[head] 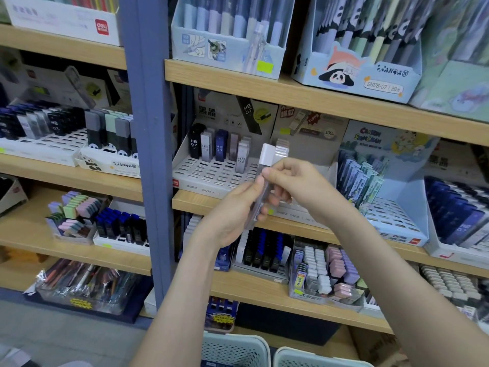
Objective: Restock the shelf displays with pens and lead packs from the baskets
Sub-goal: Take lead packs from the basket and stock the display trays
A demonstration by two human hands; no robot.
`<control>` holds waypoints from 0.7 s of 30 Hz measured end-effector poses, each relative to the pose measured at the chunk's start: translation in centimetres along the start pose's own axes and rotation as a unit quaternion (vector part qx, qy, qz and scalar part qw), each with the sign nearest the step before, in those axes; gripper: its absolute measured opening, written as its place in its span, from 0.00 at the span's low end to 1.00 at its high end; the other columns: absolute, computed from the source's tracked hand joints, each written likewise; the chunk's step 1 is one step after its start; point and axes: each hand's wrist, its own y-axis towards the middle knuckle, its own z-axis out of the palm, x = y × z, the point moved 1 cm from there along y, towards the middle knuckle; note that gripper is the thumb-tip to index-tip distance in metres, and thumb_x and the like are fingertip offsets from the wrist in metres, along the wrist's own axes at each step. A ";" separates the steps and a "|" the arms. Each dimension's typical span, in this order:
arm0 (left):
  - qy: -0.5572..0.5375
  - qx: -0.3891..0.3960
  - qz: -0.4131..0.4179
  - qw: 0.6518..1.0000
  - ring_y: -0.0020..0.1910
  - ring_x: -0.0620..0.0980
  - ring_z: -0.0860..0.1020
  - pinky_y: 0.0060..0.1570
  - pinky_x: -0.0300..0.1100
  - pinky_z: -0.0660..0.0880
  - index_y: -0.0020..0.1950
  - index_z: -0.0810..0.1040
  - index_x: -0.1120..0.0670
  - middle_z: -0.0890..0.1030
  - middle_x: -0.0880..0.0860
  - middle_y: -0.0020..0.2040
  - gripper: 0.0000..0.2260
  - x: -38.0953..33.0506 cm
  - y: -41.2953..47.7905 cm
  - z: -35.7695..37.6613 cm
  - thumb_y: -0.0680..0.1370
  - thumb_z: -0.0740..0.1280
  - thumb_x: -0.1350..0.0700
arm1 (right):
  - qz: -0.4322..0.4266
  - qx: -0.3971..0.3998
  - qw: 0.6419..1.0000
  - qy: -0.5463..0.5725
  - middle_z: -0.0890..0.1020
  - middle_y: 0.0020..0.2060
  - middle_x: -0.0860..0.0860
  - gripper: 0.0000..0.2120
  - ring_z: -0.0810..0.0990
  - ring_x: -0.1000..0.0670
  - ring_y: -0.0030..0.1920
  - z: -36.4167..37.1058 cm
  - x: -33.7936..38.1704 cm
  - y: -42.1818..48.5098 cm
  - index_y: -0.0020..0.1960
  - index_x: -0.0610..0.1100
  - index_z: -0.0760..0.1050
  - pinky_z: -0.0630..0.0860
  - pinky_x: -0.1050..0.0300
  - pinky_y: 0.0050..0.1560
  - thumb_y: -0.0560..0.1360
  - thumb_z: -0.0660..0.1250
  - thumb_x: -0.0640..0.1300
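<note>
Lead packs point(265, 158) held mid-air, just in front of HB 0.7 tray point(211, 174). Left hand point(232, 213) grip wraps lower ends; right hand point(296, 181) grip pinches one below its white cap. Tray mostly bare slots, baskets point(232, 350) below; prob. lots left.

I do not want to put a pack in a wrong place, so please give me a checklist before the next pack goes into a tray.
1. Right hand pinches the white-capped lead pack: ok.
2. Left hand holds the clear packs: ok.
3. Grey slotted tray has free slots in front: ok.
4. Pack's grade matches the tray's HB 0.7: cannot tell, its label is unreadable.
</note>
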 end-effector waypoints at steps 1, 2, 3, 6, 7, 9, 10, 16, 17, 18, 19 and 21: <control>0.000 -0.010 -0.002 1.000 0.33 0.44 0.73 0.33 0.34 0.71 0.52 0.76 0.58 0.78 0.51 0.38 0.15 0.0 0.0 -0.1 0.83 0.55 0.50 | 0.004 0.008 1.000 0.012 0.77 0.27 0.49 0.06 0.74 0.55 0.28 -0.3 0.1 -0.1 0.43 0.44 0.74 0.71 0.61 0.33 0.78 0.64 0.44; 0.002 -0.024 -0.002 1.000 0.34 0.44 0.74 0.35 0.35 0.73 0.52 0.77 0.57 0.79 0.52 0.39 0.14 -0.1 0.0 -0.2 0.83 0.55 0.50 | 0.002 0.010 1.000 0.014 0.79 0.30 0.48 0.05 0.76 0.53 0.31 -0.8 0.1 -0.1 0.45 0.43 0.74 0.74 0.60 0.35 0.79 0.62 0.41; 0.004 -0.039 0.003 0.999 0.35 0.45 0.76 0.37 0.37 0.75 0.53 0.77 0.56 0.80 0.53 0.41 0.14 -0.1 0.1 -0.4 0.83 0.55 0.51 | -0.005 0.000 1.000 0.015 0.80 0.33 0.47 0.06 0.78 0.52 0.33 -1.2 0.1 -0.1 0.47 0.43 0.75 0.76 0.60 0.37 0.80 0.60 0.38; -0.001 -0.096 0.029 0.995 0.36 0.45 0.79 0.41 0.39 0.78 0.54 0.76 0.57 0.81 0.55 0.44 0.13 -0.1 0.3 -1.4 0.84 0.54 0.52 | -0.043 -0.072 0.996 0.031 0.82 0.40 0.46 0.07 0.81 0.52 0.38 -2.5 0.0 -0.1 0.54 0.43 0.74 0.80 0.61 0.43 0.81 0.58 0.36; -0.005 -0.112 0.035 0.993 0.35 0.44 0.79 0.39 0.38 0.77 0.54 0.76 0.57 0.81 0.53 0.43 0.13 -0.2 0.4 -1.7 0.84 0.54 0.52 | -0.059 -0.094 0.993 0.032 0.83 0.41 0.47 0.07 0.82 0.52 0.40 -2.8 0.0 0.0 0.55 0.43 0.74 0.80 0.60 0.45 0.81 0.59 0.37; -0.005 -0.136 0.038 0.990 0.31 0.42 0.76 0.35 0.34 0.75 0.55 0.76 0.57 0.81 0.51 0.40 0.14 -0.1 0.3 -2.2 0.84 0.53 0.52 | -0.088 -0.125 0.988 0.024 0.83 0.43 0.48 0.07 0.82 0.54 0.41 -3.3 -0.3 0.0 0.55 0.44 0.73 0.80 0.61 0.45 0.81 0.59 0.38; 0.003 -0.142 0.037 0.989 0.29 0.41 0.74 0.32 0.33 0.73 0.55 0.76 0.56 0.81 0.50 0.39 0.14 -0.1 0.3 -2.3 0.84 0.54 0.51 | -0.102 -0.132 0.986 0.016 0.82 0.44 0.48 0.07 0.82 0.54 0.41 -3.5 -0.4 0.0 0.55 0.45 0.74 0.80 0.61 0.45 0.81 0.59 0.38; 0.060 -0.096 0.032 0.993 0.28 0.42 0.67 0.28 0.31 0.66 0.50 0.78 0.54 0.80 0.52 0.41 0.07 0.1 0.2 -1.8 0.80 0.63 0.52 | -0.118 -0.110 0.982 0.097 0.82 0.41 0.49 0.08 0.82 0.50 0.42 -3.1 -1.1 0.0 0.56 0.42 0.74 0.80 0.59 0.47 0.81 0.59 0.37; 0.048 -0.087 0.032 0.995 0.28 0.42 0.66 0.27 0.32 0.65 0.50 0.78 0.55 0.80 0.53 0.41 0.07 0.0 0.2 -1.6 0.80 0.63 0.53 | -0.120 -0.100 0.983 0.098 0.82 0.41 0.48 0.08 0.82 0.50 0.41 -2.9 -1.3 0.0 0.57 0.42 0.74 0.80 0.59 0.46 0.81 0.59 0.37; 0.039 -0.081 0.031 0.995 0.27 0.42 0.65 0.26 0.31 0.64 0.49 0.79 0.56 0.81 0.53 0.40 0.06 -0.1 0.2 -1.5 0.80 0.64 0.55 | -0.120 -0.088 0.984 0.100 0.82 0.41 0.48 0.08 0.81 0.51 0.41 -2.7 -1.4 0.0 0.57 0.42 0.74 0.79 0.59 0.46 0.80 0.60 0.37; 0.035 -0.077 0.032 0.996 0.26 0.42 0.65 0.26 0.31 0.64 0.49 0.78 0.57 0.82 0.52 0.38 0.06 -0.1 0.1 -1.4 0.80 0.64 0.56 | -0.117 -0.075 0.984 0.109 0.81 0.40 0.47 0.09 0.81 0.51 0.41 -2.4 -1.5 0.0 0.58 0.42 0.73 0.79 0.58 0.46 0.80 0.61 0.36; 0.037 -0.062 0.039 0.997 0.25 0.41 0.65 0.26 0.31 0.64 0.48 0.77 0.58 0.82 0.51 0.36 0.05 -0.3 0.2 -1.1 0.80 0.63 0.58 | -0.106 -0.057 0.981 0.150 0.80 0.41 0.44 0.11 0.80 0.50 0.41 -2.0 -1.7 -0.1 0.60 0.41 0.71 0.79 0.58 0.44 0.78 0.62 0.35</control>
